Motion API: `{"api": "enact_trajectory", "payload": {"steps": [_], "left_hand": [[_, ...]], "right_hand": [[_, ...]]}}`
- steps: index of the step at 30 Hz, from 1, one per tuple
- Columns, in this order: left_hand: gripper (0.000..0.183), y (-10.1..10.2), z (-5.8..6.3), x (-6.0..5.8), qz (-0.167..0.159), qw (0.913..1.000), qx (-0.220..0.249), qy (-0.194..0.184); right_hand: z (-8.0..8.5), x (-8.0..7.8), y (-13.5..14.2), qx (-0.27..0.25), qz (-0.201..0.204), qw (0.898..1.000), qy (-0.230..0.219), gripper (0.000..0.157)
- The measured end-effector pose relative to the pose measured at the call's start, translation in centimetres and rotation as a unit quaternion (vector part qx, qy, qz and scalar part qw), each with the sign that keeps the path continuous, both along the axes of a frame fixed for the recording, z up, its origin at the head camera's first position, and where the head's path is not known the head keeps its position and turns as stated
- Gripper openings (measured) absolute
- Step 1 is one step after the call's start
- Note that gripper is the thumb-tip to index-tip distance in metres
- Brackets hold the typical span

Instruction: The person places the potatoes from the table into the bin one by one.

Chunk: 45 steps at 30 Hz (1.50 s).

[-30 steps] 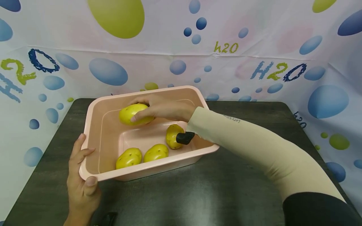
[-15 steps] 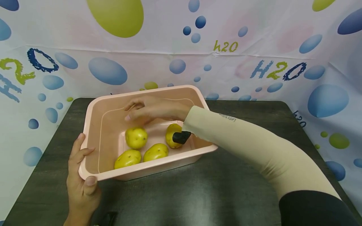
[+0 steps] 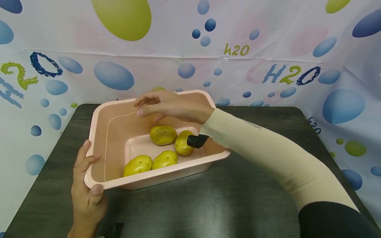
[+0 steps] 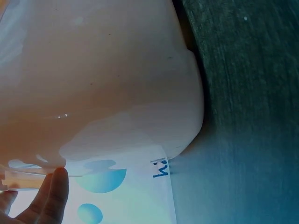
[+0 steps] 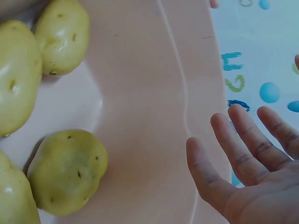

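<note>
A pale pink plastic basin (image 3: 116, 142), tilted toward the viewer, holds several yellow potatoes. One potato (image 3: 163, 135) lies toward the back of its floor, touching or close to another potato (image 3: 183, 143) on the right. Two more, a left potato (image 3: 138, 165) and a middle potato (image 3: 164, 159), sit along the near wall. My left hand (image 3: 87, 195) grips the basin's left rim, thumb in front and fingers round the corner. Over the basin's back part hovers my right hand (image 3: 171, 106), fingers relaxed and holding nothing; the right wrist view shows its spread fingers (image 5: 243, 154) apart from the potatoes.
The basin stands on a dark wood-grain table (image 3: 238, 185). Behind it hangs a white sheet (image 3: 166, 43) printed with bubbles and lettering. A small black object (image 3: 114, 229) lies at the near edge by the left wrist. A black strap end (image 3: 197, 141) juts from the right sleeve.
My right hand has let go of a potato, which dropped into the basin and rolled right toward the right-hand one. The hand has lifted slightly. The left hand keeps its grip.
</note>
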<state>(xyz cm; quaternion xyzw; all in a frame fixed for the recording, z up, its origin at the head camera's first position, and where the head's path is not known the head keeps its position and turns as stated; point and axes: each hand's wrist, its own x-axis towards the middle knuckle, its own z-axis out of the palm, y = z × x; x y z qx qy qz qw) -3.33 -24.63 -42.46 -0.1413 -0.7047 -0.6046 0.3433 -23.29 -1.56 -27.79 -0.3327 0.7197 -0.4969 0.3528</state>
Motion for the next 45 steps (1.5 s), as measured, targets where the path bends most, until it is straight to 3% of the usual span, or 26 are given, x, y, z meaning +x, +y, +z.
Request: {"api": "enact_trajectory", "payload": {"steps": [7, 12, 24, 33, 39, 45], "left_hand": [[0.066, 0.1, 0.0, -0.1, -0.004, 1.0000, -0.001, 0.005], [0.066, 0.0, 0.0, -0.1, -0.006, 0.9999, 0.002, 0.008], [0.063, -0.3, 0.2, 0.3, -0.001, 0.9999, -0.004, -0.012], [0.055, -0.8, 0.9, 0.8, 0.036, 0.9962, -0.065, -0.046], [0.048, -0.4, 2.2, 1.7, 0.085, 0.9846, -0.106, -0.110], [0.049, 0.6, 3.9, 2.3, 0.154, 0.9590, -0.188, -0.145]], "right_hand": [[0.2, 0.0, 1.3, -0.019, -0.013, 0.999, 0.026, 0.042], [0.7, 0.3, 2.6, -0.047, -0.033, 0.998, 0.013, 0.040], [1.8, 2.4, 7.4, -0.107, -0.094, 0.989, 0.031, 0.042], [1.1, 4.6, 11.2, -0.092, -0.166, 0.979, 0.080, 0.040], [0.8, 6.4, 13.5, -0.055, -0.219, 0.967, 0.120, 0.036], [-0.1, 8.6, 15.7, -0.037, -0.262, 0.951, 0.161, 0.036]]}}
